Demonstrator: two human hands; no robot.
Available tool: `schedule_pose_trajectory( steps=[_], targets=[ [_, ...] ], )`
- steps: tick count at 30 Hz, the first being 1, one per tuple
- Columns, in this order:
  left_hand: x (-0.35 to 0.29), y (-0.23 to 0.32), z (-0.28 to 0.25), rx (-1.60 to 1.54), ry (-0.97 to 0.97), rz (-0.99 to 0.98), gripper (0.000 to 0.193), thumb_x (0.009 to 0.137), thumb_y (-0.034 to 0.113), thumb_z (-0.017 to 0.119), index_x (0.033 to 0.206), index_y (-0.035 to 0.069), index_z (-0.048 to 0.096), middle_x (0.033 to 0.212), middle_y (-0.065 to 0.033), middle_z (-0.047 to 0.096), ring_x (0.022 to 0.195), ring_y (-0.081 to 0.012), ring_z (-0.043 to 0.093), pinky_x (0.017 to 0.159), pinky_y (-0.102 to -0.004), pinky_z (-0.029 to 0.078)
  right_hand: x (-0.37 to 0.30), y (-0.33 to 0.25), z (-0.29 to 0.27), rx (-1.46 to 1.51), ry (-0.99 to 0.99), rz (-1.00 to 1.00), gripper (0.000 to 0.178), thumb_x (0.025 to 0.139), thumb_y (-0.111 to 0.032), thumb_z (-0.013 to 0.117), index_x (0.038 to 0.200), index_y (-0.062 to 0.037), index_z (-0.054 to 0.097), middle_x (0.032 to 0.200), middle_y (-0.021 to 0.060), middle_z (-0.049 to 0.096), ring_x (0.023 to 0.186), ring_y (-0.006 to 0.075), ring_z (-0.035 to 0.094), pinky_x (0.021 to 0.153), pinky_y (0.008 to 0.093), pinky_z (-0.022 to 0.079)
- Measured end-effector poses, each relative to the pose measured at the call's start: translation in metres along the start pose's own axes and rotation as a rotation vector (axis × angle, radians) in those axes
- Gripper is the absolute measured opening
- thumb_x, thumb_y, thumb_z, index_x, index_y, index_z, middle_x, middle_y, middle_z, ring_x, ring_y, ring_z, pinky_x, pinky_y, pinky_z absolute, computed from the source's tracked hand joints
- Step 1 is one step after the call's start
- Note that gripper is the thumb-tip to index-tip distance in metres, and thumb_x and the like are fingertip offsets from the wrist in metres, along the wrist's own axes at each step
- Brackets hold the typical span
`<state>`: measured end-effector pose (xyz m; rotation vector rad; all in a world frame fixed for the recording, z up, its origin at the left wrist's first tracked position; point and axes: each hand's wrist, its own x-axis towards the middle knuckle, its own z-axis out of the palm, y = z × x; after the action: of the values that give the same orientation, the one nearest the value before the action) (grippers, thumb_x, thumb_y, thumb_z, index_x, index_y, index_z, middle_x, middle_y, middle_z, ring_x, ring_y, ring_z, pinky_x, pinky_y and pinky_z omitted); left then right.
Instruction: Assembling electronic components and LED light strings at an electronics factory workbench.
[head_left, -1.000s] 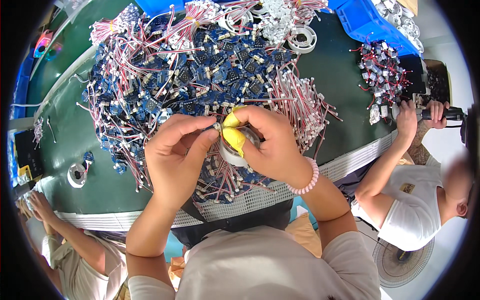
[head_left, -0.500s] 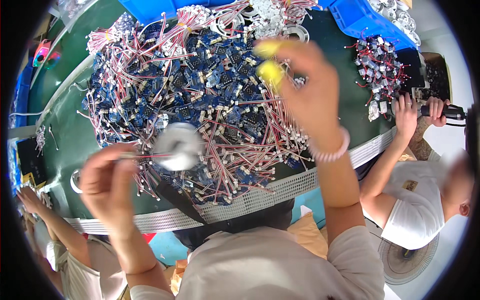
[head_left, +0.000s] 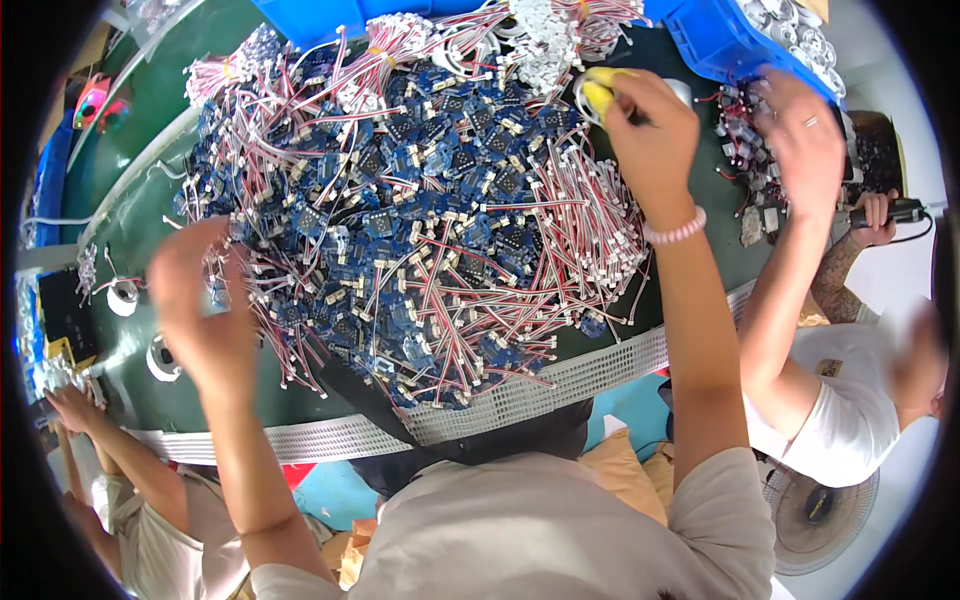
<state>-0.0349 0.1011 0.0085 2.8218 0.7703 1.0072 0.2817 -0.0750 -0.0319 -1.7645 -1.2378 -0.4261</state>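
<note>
Since the earlier frames, both hands have separated: they were together over a tape roll near the body edge of the table, and now the right hand (head_left: 650, 125) is extended to the far side of the pile while the left hand (head_left: 200, 305) has swung out to the left.

Right hand: fingers closed, with yellow fingertip covers (head_left: 598, 92) visible. It rests over a white tape roll (head_left: 585, 95) at the far edge of the heap; whether the roll is gripped or only touched cannot be determined. A pink bead bracelet (head_left: 675, 232) sits on the wrist.

Left hand: blurred, fingers loosely spread, holding nothing. It hovers above the left margin of the heap, near two white rings (head_left: 160, 358) lying on the green table (head_left: 130, 230).

The heap of small blue circuit boards (head_left: 420, 220) with red-and-white wire leads covers the table centre. Bundled leads with white connectors (head_left: 540, 40) lie at its far side, beside blue bins (head_left: 720, 40). A perforated metal strip (head_left: 560, 385) runs along the table's near edge.

To the right, another person's hand (head_left: 805, 135) reaches into a smaller cluster of parts (head_left: 745, 150).
</note>
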Motion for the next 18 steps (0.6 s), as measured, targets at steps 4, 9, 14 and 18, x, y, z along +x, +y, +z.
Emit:
schedule_pose_trajectory(
  steps=[4,9,14,18],
  targets=[
    [0.018,0.052,0.030,-0.286,-0.251,0.162,0.022,0.066,-0.001,0.068,0.088,0.001,0.065,0.088,-0.0085,0.060,0.086,-0.0271,0.054,0.076,-0.0370,0.045,-0.017,-0.027,-0.007,0.468,0.121,0.198,0.022,0.075,0.009,0.063,0.096,0.0026,0.064,0.087,0.0092,0.063,0.068,0.0102,0.054,0.059,0.0207,0.043],
    [0.026,0.051,0.037,-0.231,-0.450,0.134,0.022,0.064,0.001,0.070,0.086,-0.001,0.065,0.085,-0.0095,0.059,0.084,-0.0271,0.052,0.075,-0.0363,0.044,-0.039,-0.084,-0.015,0.847,-0.147,0.470,0.022,0.075,0.008,0.064,0.096,0.0000,0.065,0.098,0.0129,0.063,0.083,0.0142,0.059,0.069,0.0225,0.047],
    [0.029,0.055,0.040,-0.266,-0.356,0.111,0.015,0.068,0.001,0.069,0.082,0.000,0.065,0.084,-0.0085,0.059,0.080,-0.0249,0.054,0.073,-0.0346,0.045,-0.057,-0.100,0.005,0.990,-0.241,0.530,0.019,0.074,0.006,0.064,0.091,-0.0017,0.065,0.095,0.0078,0.067,0.063,0.0042,0.051,0.054,0.0186,0.038],
    [0.006,0.074,0.019,-0.848,-0.214,-0.428,0.013,0.077,-0.001,0.066,0.090,-0.001,0.063,0.085,-0.0073,0.062,0.079,-0.0139,0.059,0.065,-0.0264,0.049,-0.050,-0.112,0.000,0.844,-0.357,0.611,0.016,0.072,0.003,0.066,0.086,-0.0029,0.067,0.078,0.0036,0.067,0.060,0.0038,0.050,0.052,0.0187,0.037]
  ],
)
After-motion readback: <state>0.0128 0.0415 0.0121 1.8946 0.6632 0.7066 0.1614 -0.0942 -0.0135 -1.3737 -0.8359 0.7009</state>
